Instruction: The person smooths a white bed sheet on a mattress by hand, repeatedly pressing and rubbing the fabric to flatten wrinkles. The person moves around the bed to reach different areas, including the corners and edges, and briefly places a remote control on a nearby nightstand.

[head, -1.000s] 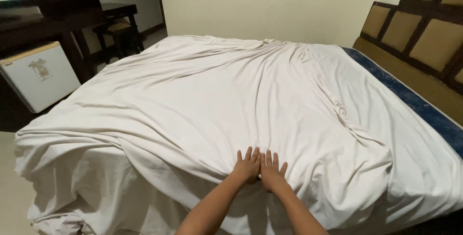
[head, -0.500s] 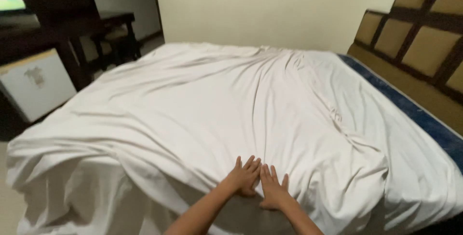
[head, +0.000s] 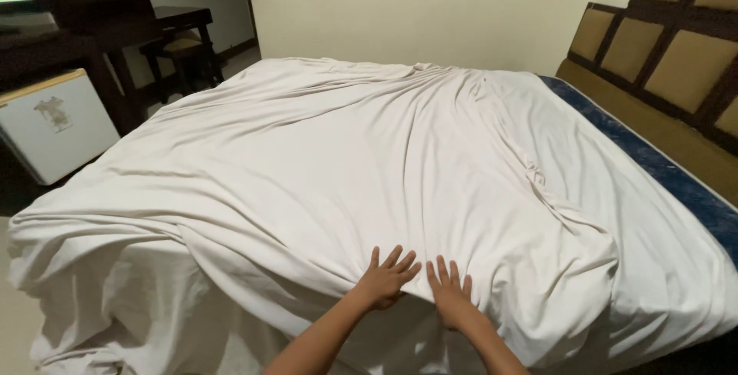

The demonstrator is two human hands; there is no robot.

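Both hands flat, fingers spread (nothing grasped): left hand (head: 384,278) and right hand (head: 451,300) press the white sheet (head: 346,167); mattress (head: 676,175) beneath.

We see a wide bed (head: 696,190) with a blue mattress edge, a wrinkled white sheet (head: 369,183) spread loosely over it

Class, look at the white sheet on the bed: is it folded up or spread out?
Spread out, but wrinkled. The white sheet covers most of the mattress, with both hands flat on it.
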